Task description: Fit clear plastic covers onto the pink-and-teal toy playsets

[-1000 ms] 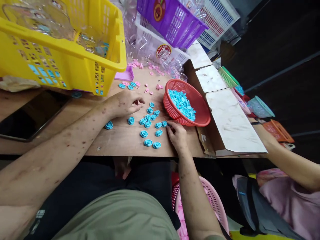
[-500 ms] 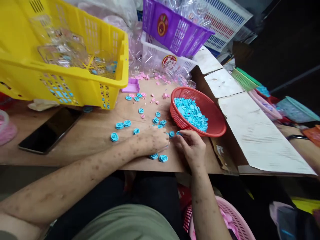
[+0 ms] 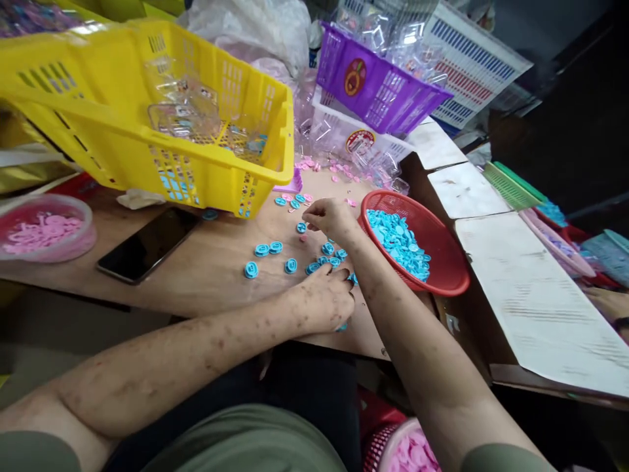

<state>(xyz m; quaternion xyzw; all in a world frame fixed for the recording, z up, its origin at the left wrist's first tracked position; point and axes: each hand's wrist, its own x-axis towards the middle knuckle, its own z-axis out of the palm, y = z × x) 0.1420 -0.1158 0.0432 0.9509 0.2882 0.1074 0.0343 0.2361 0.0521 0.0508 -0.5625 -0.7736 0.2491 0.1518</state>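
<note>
My left hand (image 3: 324, 300) lies palm down on the wooden table, its fingers spread and bent among small blue round plastic pieces (image 3: 335, 262). Part of the group is hidden beneath it. My right hand (image 3: 333, 219) hovers farther back, its forearm crossing in front of a red basket (image 3: 442, 286). Its thumb and fingers are curved with a gap between them, and nothing shows in them. Close to these fingertips lies a blue spoked disc (image 3: 301, 227), with a small pink piece (image 3: 303, 238) just below it. The red basket holds a heap of blue pieces (image 3: 400, 242).
A yellow crate (image 3: 221, 160) with clear plastic cases stands at the left. Before it lie a phone (image 3: 147, 246) and a tub of pink pieces (image 3: 86, 239). Purple (image 3: 378, 92) and white crates stack behind. Cardboard (image 3: 540, 295) edges the right side; another person's arm shows beyond.
My right hand has moved from beside the red basket's near rim to the scattered pieces farther back and left. My left hand remains among the blue pieces. The whole view has shifted.
</note>
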